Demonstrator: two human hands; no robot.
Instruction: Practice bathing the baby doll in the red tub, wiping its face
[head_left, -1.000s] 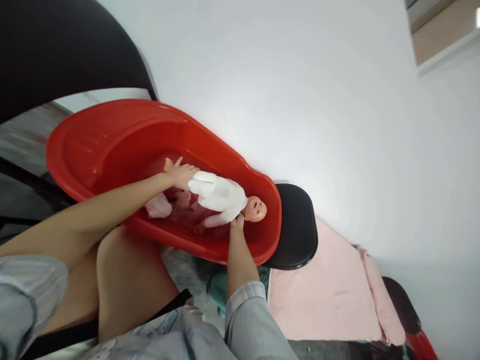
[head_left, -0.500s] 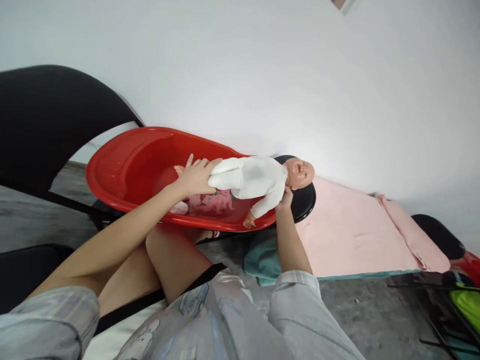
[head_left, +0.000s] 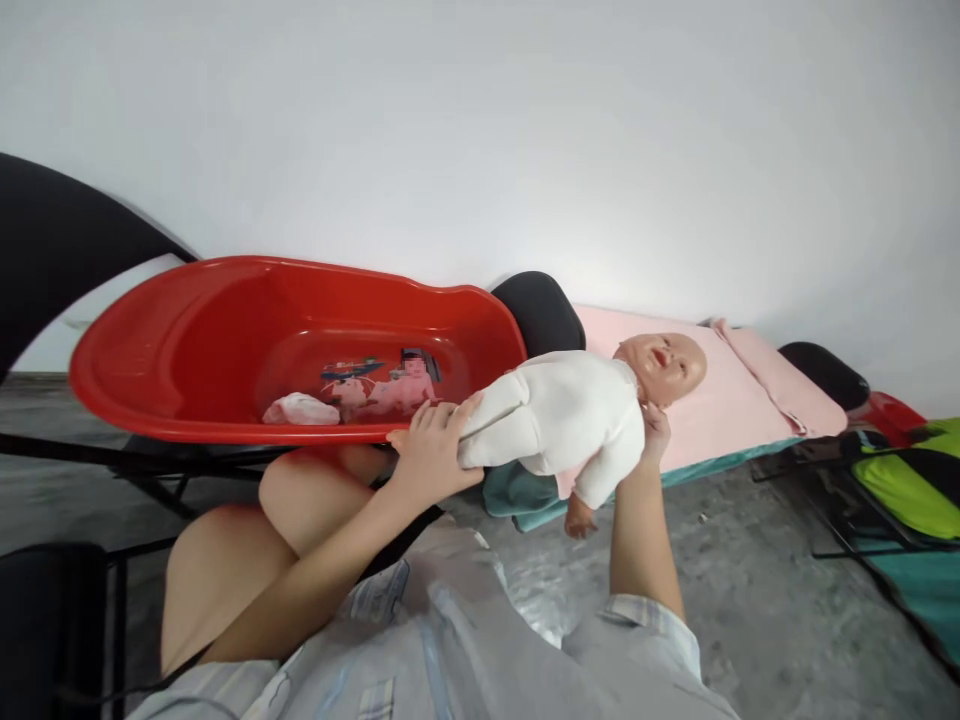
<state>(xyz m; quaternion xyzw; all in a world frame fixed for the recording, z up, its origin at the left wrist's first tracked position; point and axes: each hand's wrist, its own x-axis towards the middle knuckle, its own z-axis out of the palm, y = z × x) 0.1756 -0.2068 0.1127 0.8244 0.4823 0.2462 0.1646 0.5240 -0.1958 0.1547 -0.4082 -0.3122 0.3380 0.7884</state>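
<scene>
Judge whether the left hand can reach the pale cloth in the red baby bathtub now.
Probably not: the left hand grips the baby doll by its legs, though the cloth lies uncovered in the bathtub.

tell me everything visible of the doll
The doll has a smooth, bald, plastic-looking head with an open mouth, and a soft-looking white torso, arm and legs. One arm dangles. It is held face up, head in front of the pink sheet, legs near the red tub. The left hand grasps the legs; the right hand is at its neck.
</scene>
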